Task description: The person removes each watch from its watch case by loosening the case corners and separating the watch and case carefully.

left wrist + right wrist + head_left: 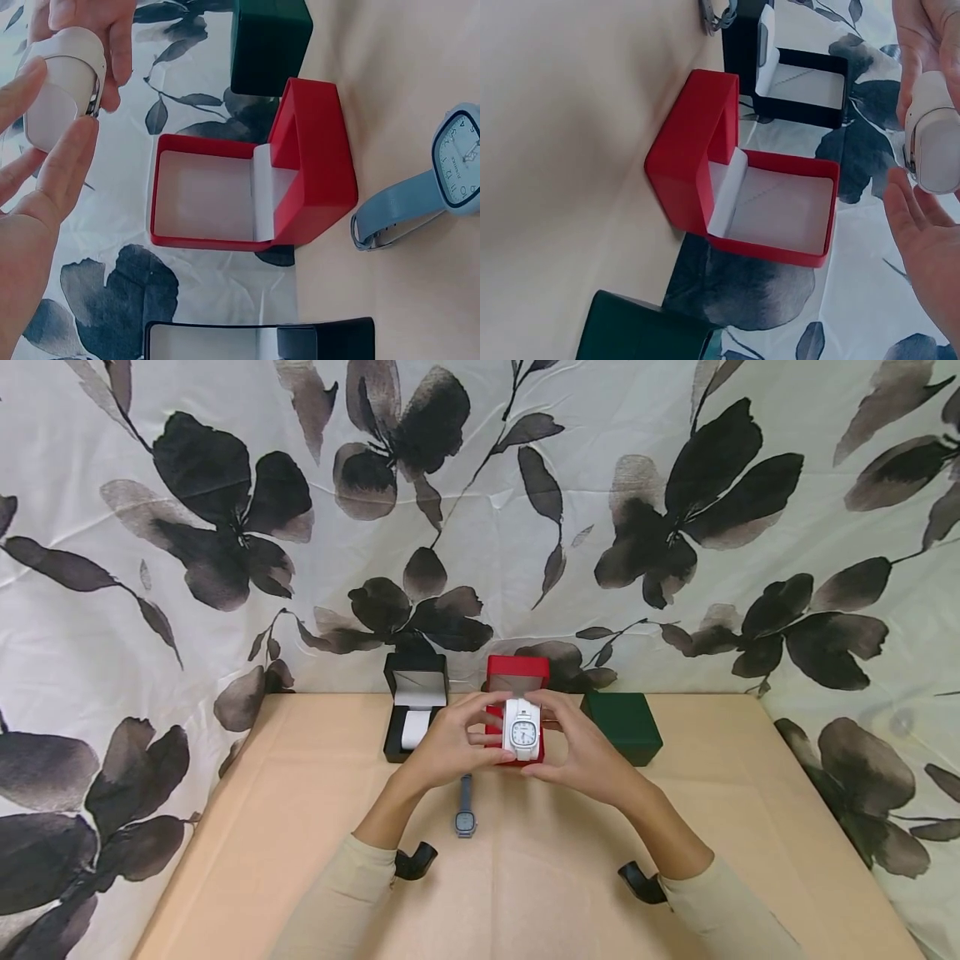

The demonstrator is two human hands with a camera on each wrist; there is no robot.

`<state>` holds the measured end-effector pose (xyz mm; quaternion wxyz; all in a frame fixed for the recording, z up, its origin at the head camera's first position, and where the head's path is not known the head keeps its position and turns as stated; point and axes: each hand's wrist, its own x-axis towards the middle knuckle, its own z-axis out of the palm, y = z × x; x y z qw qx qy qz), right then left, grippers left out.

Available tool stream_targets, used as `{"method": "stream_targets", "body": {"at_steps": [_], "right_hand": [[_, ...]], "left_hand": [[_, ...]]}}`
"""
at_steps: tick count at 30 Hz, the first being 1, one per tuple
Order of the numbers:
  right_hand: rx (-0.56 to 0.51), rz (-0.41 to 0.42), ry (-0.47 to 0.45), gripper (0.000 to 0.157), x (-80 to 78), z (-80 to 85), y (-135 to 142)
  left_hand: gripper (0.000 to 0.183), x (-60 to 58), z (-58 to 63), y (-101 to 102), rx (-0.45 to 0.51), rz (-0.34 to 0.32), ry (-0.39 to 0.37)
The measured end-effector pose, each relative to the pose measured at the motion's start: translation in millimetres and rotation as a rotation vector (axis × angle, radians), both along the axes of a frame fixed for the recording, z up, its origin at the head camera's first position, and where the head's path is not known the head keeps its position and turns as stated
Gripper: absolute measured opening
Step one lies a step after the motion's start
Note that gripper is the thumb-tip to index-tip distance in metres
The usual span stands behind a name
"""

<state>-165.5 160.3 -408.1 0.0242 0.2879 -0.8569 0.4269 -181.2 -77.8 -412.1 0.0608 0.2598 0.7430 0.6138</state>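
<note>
A white watch [523, 732] is strapped around a white cushion [52, 116], dial up, held above the open red box [517, 668]. My left hand [456, 739] grips it from the left side, thumb low and fingers along the edge. My right hand [585, 745] holds it from the right, with fingertips at its upper end and thumb near the lower end. In the left wrist view, the red box [322, 150] stands with its lid raised and white lining showing. Below the hands, a blue-grey watch [465, 820] lies on the table.
Left of the red box stands an open black box [393, 735] with a white cushion [416, 728] inside. A closed dark green box [624, 727] sits to the right. Behind the tan table [525, 893] hangs a floral cloth [495, 568].
</note>
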Motion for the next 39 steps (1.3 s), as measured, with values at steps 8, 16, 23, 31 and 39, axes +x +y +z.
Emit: {"method": "stream_targets", "body": {"at_steps": [8, 16, 23, 31, 39], "right_hand": [[0.067, -0.007, 0.058, 0.094, -3.6, 3.6, -5.9], [0.088, 0.000, 0.080, 0.090, -3.5, 2.7, -7.6], [0.114, -0.005, 0.065, 0.086, -0.6, 2.9, -7.3], [0.122, -0.009, 0.054, 0.085, -1.7, 0.2, -7.5], [0.109, 0.025, 0.057, 0.086, -4.2, -0.1, -7.2]], "left_hand": [[0.077, 0.5, 0.4, -0.8, 0.025, -0.013, -0.001], [0.078, 3.2, -0.5, -0.1, 0.016, -0.013, 0.016], [0.077, 6.4, -2.8, 0.4, 0.008, -0.011, 0.023], [0.076, 6.0, -3.2, -0.9, -0.013, -0.005, 0.036], [0.075, 5.0, -1.6, -0.6, -0.024, -0.005, 0.045]]}}
